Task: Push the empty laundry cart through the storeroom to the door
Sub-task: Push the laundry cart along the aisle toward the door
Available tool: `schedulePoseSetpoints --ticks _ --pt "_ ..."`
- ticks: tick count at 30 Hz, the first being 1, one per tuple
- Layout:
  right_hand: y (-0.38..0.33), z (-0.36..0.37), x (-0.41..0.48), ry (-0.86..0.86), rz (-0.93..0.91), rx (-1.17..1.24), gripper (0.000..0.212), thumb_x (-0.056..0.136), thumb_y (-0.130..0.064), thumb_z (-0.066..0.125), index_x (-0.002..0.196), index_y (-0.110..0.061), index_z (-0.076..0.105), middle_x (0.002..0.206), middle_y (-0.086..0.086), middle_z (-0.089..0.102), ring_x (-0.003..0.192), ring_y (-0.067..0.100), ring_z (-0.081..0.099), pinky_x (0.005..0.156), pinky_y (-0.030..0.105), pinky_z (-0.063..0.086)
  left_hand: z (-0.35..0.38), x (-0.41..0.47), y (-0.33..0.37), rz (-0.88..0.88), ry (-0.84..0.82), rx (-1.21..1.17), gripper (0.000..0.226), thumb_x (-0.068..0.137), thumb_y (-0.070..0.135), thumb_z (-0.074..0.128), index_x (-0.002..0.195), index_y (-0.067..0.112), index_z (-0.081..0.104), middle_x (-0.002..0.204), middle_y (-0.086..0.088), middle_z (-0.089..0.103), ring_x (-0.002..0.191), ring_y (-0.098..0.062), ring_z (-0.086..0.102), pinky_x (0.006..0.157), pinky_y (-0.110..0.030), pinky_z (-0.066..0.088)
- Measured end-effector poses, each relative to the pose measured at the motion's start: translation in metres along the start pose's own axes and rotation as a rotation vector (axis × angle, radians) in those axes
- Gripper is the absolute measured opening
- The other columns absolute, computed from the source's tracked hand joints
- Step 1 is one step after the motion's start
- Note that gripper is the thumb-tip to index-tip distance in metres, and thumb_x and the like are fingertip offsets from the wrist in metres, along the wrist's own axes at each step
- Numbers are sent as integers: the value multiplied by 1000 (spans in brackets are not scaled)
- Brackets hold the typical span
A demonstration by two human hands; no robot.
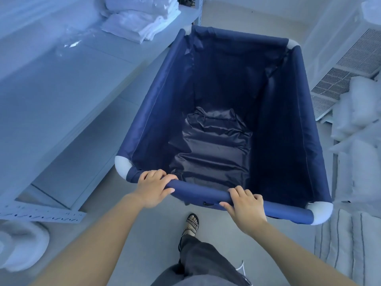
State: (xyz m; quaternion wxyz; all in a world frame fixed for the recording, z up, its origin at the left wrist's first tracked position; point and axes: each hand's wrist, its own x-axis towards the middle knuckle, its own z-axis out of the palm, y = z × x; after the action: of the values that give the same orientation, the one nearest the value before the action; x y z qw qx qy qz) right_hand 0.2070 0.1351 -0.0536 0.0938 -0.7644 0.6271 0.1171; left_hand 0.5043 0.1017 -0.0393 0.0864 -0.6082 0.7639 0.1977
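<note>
A dark blue fabric laundry cart [305, 120] with white corner joints fills the middle of the view, and nothing lies inside it. My left hand [153, 187] grips the near rail close to its left corner, fingers curled over the top. Further right on the same rail [198, 190], my right hand [244, 205] holds on the same way, thumb under the bar. No door is in view.
A pale metal shelf unit [61, 104] runs along the left, its edge close to the cart's left side, with folded white linen [142, 19] on top. Stacked white pillows [358, 141] and a vented white unit [346, 65] stand on the right. Bare floor [247, 15] lies ahead.
</note>
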Motion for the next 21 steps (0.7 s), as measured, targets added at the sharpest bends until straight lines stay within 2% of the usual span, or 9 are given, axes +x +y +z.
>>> schedulePoseSetpoints --ticks 5,8,13,21 --pt "-26 -8 31 38 31 40 50 90 -62 29 116 -24 50 108 -6 56 95 20 54 77 36 34 -21 28 -35 22 -13 4 36 95 47 37 131 42 37 122 9 46 122 -16 39 108 -33 17" --pt "-42 -13 48 85 40 65 49 89 -60 38 111 -20 56 101 -2 60 88 24 58 72 37 37 -33 43 -50 -9 -43 -30 38 94 52 37 130 40 40 123 7 45 126 -17 35 115 -37 12" --pt "-61 -22 74 23 57 80 53 90 -63 25 119 -24 47 112 -5 54 99 21 53 79 36 34 -46 63 -69 -29 -47 -21 39 95 52 34 130 36 39 127 5 43 130 -18 31 118 -43 6" --pt "-82 -30 93 17 146 114 54 89 -66 23 122 -29 44 115 -7 54 103 19 52 86 35 34 -62 84 -98 53 -63 -31 40 93 52 39 130 37 38 122 6 41 128 -18 31 117 -42 6"
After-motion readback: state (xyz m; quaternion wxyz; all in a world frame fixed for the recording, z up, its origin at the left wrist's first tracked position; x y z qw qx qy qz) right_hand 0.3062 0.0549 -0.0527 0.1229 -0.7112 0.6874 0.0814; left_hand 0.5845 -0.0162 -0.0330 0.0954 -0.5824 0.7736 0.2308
